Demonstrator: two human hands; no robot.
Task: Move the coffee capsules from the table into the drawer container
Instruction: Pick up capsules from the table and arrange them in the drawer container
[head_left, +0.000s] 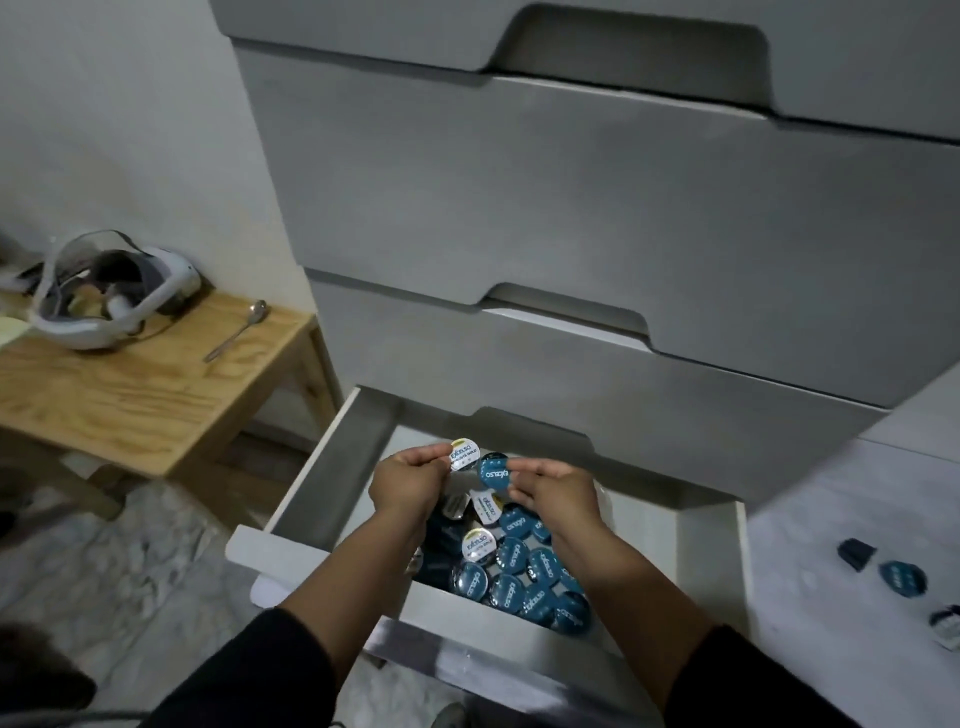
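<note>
Both my hands hover over the open bottom drawer (332, 467) of a grey chest. My left hand (410, 480) pinches a white-lidded coffee capsule (464, 455). My right hand (558, 493) pinches a blue-lidded capsule (492, 472) right beside it. Below them the drawer holds a pile of several capsules (519, 571), mostly blue-lidded with a few white ones. Three more capsules (903, 578) lie on the pale surface at the right edge.
The closed upper drawers (571, 218) of the chest rise behind the open one. A small wooden table (130, 384) at the left carries a white headset (111, 291) and a metal spoon (236, 330). Mottled grey floor (130, 561) lies below.
</note>
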